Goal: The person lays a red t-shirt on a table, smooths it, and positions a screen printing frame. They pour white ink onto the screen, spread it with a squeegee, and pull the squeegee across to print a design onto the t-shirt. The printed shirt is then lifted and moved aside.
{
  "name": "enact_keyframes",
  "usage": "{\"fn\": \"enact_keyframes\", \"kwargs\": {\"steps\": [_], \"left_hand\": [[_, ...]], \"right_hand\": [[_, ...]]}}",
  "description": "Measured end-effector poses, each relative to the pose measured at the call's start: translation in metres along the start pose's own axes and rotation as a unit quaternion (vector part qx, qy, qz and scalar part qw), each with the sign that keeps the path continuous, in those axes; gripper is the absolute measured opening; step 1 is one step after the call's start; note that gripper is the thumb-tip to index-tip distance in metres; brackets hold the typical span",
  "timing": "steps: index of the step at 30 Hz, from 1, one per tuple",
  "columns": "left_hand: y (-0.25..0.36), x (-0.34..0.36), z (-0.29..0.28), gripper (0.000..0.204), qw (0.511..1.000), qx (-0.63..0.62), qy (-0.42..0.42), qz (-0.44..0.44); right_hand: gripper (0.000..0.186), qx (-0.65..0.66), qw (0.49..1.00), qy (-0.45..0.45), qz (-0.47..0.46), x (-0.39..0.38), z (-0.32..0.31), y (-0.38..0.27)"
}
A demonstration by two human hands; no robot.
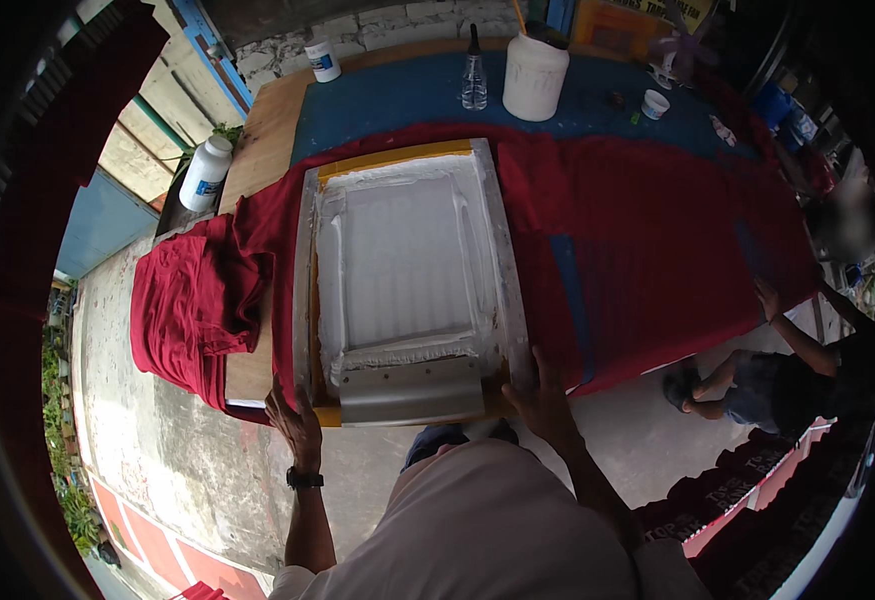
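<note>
A screen printing frame (510, 270) lies on dark red fabric (647, 230) spread over the table. Its mesh (402, 260) is smeared with white ink, thickest around the edges. Across the near end of the frame rests a squeegee (412, 392) with a broad metal blade holder. My left hand (297, 432), with a black watch on the wrist, grips the near left corner, thumb and fingers around it. At the near right corner my right hand (547, 402) holds the frame likewise, fingers along its outer side. Neither hand touches the squeegee.
Bunched red cloth (197, 295) hangs over the table's left end beside a white jar (206, 172). Along the blue far side stand a clear bottle (473, 80), a large white tub (535, 78) and a small cup (654, 104). At right, another person's hand (767, 298) touches the fabric.
</note>
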State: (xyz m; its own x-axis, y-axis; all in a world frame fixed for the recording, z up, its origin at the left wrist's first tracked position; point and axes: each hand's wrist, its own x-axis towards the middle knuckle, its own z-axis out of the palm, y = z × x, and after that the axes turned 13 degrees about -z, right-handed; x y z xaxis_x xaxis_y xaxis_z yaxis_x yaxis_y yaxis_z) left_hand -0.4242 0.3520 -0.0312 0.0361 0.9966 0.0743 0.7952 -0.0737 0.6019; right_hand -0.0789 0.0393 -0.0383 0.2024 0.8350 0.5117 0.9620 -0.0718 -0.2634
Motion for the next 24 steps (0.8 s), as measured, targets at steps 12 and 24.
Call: {"fn": "enact_keyframes", "kwargs": {"steps": [12,24], "left_hand": [[-0.053,0.068,0.018,0.08,0.965,-0.092,-0.195,-0.152],[0.013,0.085,-0.043,0.068,0.935,-0.133,-0.31,-0.105]], "right_hand": [[0.05,0.137,0.952,-0.005,0.273,0.007,0.015,-0.004],[0.049,0.294,0.844,0.065,0.443,0.063,-0.047,-0.019]]}}
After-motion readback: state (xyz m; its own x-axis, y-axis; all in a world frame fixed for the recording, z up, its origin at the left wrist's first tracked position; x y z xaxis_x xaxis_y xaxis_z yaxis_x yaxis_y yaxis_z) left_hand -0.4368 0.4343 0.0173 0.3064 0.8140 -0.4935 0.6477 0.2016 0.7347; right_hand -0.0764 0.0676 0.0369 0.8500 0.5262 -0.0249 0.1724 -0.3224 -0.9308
